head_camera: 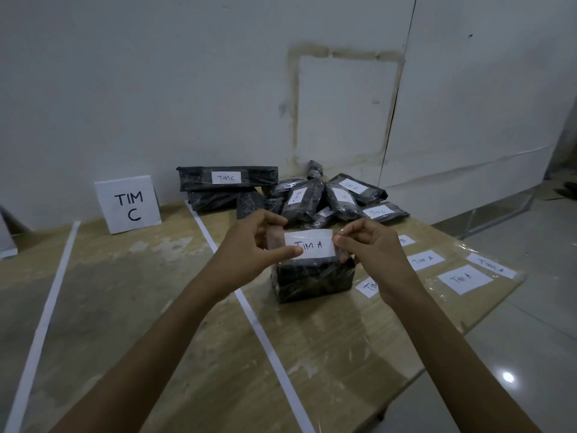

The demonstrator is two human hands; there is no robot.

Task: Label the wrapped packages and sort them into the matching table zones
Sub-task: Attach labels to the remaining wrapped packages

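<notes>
1. a head-worn camera looks down at a wooden table [343,354] split into zones by white tape lines [265,335].
2. the left hand [249,242] and right hand [371,248] hold a paper label [309,245] reading "tim a" stretched between them, just above a black wrapped package [313,279].
3. the left thumb and fingers pinch the label's left end. the right thumb and fingertips pinch its right end. the other fingers curl inward.
4. the label seems to sit on a strip of clear tape that runs past both paper ends.
5. the package stands on the table just right of the middle tape line, near the person. it is unclear whether the label touches its top yet.
6. judged handling: the label is very light, floppy and sticky, so holding it taut by its two ends should stop it folding onto itself. the package looks like a firm block in glossy film, probably slippery, so it is best gripped across opposite sides.
7. behind it lies a pile of black packages [312,195], some labelled. a standing "tim c" sign [128,207] is at the left. spare labels [465,278] lie on the table to the right.
</notes>
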